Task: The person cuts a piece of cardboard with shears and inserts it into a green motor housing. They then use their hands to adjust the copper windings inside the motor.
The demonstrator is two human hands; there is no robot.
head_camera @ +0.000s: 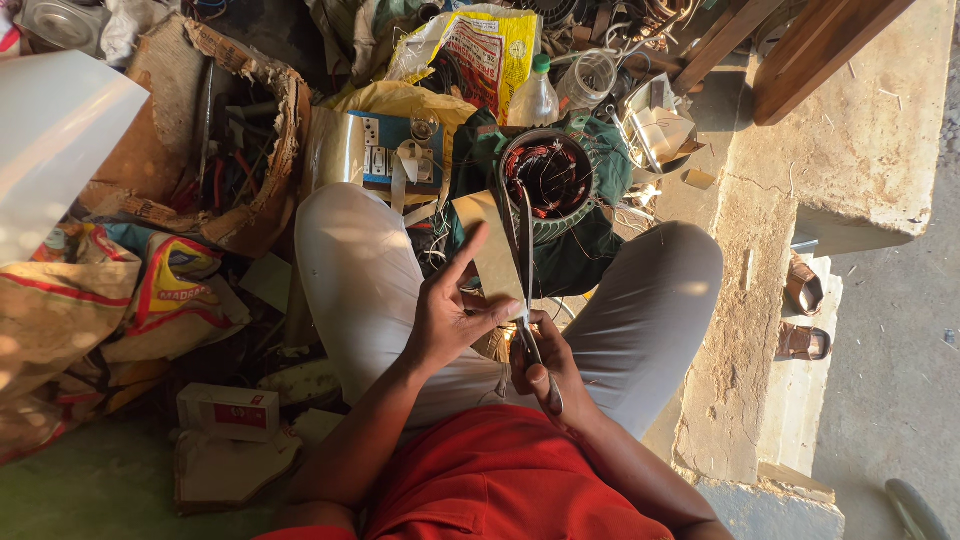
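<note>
Paper strip (487, 252) is what it's all about here: a tan, stiff-looking piece, probably insulation sheet, held up over your lap between your knees. Its long axis runs from your left hand (452, 318) up and away from you, leaning a little left, with the far end pointing at the motor stator (548, 180) with the copper windings that sits on the green cloth (580, 255) just past it.

Your left fingers (462, 258) are closed on the near end of the strip, thumb pressed against the face, index finger stretched up along its left edge. Right hand (545, 362) is wrapped tight around the handles of the scissors (524, 262), and the blades run up the strip's right edge, nearly parallel to its length. Can't quite tell how far apart the blades are from this angle.

My take on doing this cut well: keep the strip taut and flat, cut with the deep part of the blades rather than the tips, and feed the paper into the scissors instead of chasing it. Watch that outstretched index finger, it sits close to the cutting line.

Further out there's a switch board (392, 152), a plastic bottle (533, 95), and a torn cardboard box (215, 130) of odds and ends on the floor.
</note>
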